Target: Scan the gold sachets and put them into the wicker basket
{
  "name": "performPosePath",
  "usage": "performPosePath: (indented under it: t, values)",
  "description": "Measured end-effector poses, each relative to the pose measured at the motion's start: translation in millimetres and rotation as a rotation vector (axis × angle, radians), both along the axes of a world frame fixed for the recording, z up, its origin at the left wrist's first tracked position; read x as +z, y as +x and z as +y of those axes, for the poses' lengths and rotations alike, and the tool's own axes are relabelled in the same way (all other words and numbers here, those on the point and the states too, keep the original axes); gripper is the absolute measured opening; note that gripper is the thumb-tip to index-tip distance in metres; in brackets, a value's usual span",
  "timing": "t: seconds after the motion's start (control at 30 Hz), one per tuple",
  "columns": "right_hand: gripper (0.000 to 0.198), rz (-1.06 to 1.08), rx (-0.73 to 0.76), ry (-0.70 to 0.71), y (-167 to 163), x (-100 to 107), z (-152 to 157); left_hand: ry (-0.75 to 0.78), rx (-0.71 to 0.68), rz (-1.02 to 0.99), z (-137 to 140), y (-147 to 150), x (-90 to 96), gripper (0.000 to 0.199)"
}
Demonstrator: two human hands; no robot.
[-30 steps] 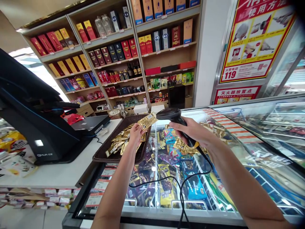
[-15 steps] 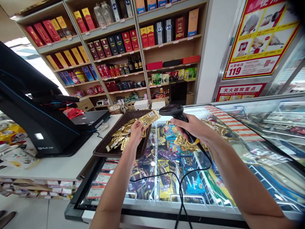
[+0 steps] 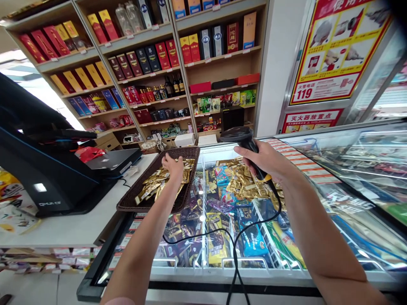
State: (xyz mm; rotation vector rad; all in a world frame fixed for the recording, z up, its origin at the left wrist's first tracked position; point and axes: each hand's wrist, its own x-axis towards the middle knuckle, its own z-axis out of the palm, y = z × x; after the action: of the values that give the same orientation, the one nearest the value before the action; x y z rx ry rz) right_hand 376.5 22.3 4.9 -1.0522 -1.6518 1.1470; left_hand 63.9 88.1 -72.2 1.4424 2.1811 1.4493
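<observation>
My right hand [image 3: 270,159] grips a black barcode scanner [image 3: 240,134] by its handle, the scanner's head pointing left above the freezer. A black cable [image 3: 219,231] runs from the handle down across the glass. My left hand [image 3: 174,167] is over the brown wicker basket [image 3: 140,209], thumb and fingers apart, close to the gold foil packets [image 3: 151,186] inside it. No packet shows clearly in that hand, though its fingertips are partly hidden. More gold packets [image 3: 244,182] lie in a loose pile on the freezer top, below the scanner.
The chest freezer [image 3: 178,275] has a glass top over colourful ice-cream packs. Left of the basket are a counter [image 3: 76,228], a black checkout machine [image 3: 60,169] and a flat scale [image 3: 117,160]. Shelves of boxes and bottles [image 3: 140,63] stand behind. Red-and-yellow posters [image 3: 337,51] hang on the right.
My left hand has moved left and down into the basket; the gold packet it held up near the scanner is no longer seen there. The view has shifted slightly; the scanner remains in my right hand.
</observation>
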Motion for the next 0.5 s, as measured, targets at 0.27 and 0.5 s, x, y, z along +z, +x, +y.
performPosePath:
  t: [0.27,0.5]
  values:
    - [0.045,0.062,-0.048,-0.007,8.3,9.9,-4.7,-0.236,-0.484,0.24,62.9,100.1,-40.1,0.023]
    - [0.043,0.078,-0.038,0.04,15.0,16.5,-7.7,-0.408,-0.52,0.453,93.9,118.5,-74.7,0.038]
